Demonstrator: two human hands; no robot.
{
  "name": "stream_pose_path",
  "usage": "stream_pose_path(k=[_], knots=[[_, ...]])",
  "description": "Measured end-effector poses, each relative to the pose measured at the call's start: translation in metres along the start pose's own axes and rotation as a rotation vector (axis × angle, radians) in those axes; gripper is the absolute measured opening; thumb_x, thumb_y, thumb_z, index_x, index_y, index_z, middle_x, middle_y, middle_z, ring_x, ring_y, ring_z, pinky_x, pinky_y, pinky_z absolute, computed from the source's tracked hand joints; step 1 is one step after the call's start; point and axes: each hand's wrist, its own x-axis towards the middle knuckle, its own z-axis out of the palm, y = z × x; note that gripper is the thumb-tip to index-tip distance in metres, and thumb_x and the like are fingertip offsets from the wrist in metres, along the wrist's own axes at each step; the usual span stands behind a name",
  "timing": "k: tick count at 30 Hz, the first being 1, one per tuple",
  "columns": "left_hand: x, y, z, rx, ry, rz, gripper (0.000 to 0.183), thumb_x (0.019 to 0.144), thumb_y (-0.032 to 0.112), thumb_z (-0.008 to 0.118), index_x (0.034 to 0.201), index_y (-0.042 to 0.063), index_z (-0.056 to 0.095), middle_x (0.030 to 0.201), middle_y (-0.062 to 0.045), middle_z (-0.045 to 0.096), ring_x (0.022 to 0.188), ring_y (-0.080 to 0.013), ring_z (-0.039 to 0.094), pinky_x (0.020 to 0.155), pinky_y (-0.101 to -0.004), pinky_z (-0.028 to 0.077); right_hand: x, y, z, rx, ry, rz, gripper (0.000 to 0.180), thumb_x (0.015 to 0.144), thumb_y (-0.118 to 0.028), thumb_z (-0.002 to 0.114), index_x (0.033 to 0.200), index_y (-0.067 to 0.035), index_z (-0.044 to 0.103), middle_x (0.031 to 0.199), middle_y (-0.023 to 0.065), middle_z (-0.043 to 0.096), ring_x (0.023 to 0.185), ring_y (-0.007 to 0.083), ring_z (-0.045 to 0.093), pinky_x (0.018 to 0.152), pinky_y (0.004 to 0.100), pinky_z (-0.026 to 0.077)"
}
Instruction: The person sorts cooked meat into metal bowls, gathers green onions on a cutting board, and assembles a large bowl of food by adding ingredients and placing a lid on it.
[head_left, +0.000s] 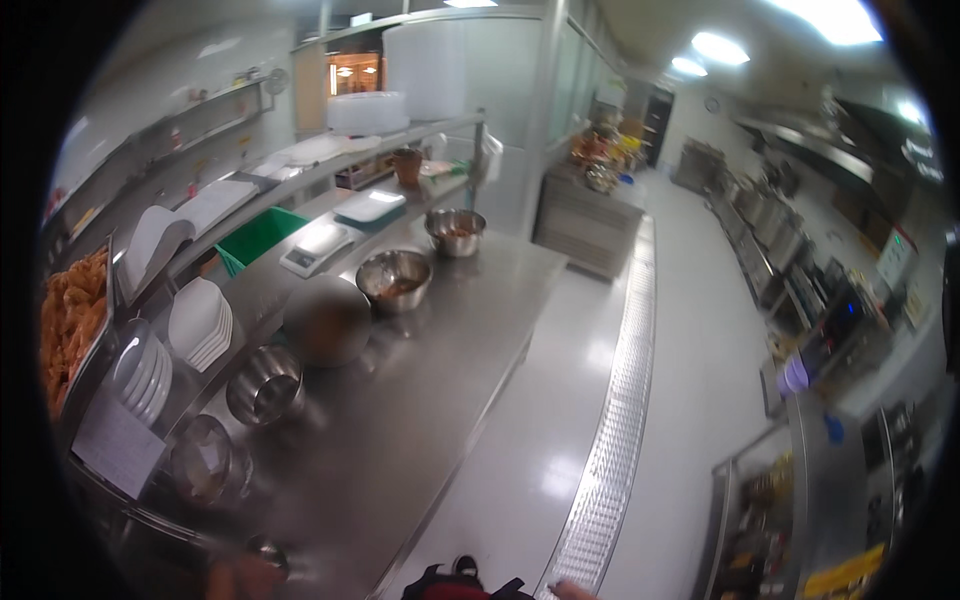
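My left hand (257, 576) is at the bottom left, over the steel worktable (420, 390). It lies against a small steel bowl (270, 553); blur hides whether the fingers grip it. Only a little of my right hand (573, 590) shows at the bottom edge, above the floor and away from the table. Beyond the left hand stand a bowl with pale contents (201, 461) and a shiny steel bowl (266, 386). A blurred round vessel (328, 321) follows, then two steel mixing bowls, one nearer (394, 281) and one farther (456, 232), holding reddish-brown food.
Stacked white plates (201, 322), a kitchen scale (316, 250) and a green crate (262, 236) line the table's back. A tray of orange-brown food (75, 322) sits far left. A metal floor-drain grate (615, 442) runs along the aisle; cooking equipment (780, 240) stands right.
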Motion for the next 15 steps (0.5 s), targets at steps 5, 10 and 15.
stream_pose_path(k=[5, 10, 15], knots=[[0.038, 0.279, 0.018, 0.481, -0.067, 0.674, 0.049, 0.091, 0.043, 0.049, 0.122, 0.005, 0.053, 0.114, -0.015, 0.059, 0.101, -0.0251, 0.058, 0.087, -0.0353, 0.045, 0.002, -0.078, -0.133, 0.350, 0.015, 0.121, 0.048, 0.086, -0.042, 0.053, 0.114, -0.003, 0.056, 0.094, 0.0137, 0.064, 0.069, 0.0225, 0.065, 0.058, 0.0337, 0.053], [0.100, 0.534, -0.069, 0.794, 0.054, 0.892, 0.048, 0.090, 0.041, 0.051, 0.122, 0.005, 0.052, 0.107, -0.018, 0.058, 0.094, -0.0295, 0.058, 0.086, -0.0380, 0.045, 0.103, -0.175, -0.266, 0.409, 0.043, -0.036, 0.048, 0.086, -0.043, 0.053, 0.112, -0.003, 0.056, 0.093, 0.0135, 0.064, 0.068, 0.0224, 0.065, 0.058, 0.0337, 0.053], [0.057, 0.782, -0.208, 0.383, 0.553, 1.280, 0.038, 0.088, 0.030, 0.053, 0.118, 0.006, 0.054, 0.098, -0.012, 0.060, 0.088, -0.0240, 0.060, 0.073, -0.0326, 0.047, 0.183, -0.319, -0.438, 0.393, 0.109, -0.330, 0.048, 0.086, -0.043, 0.053, 0.111, -0.002, 0.057, 0.091, 0.0133, 0.064, 0.068, 0.0223, 0.065, 0.058, 0.0338, 0.053]])
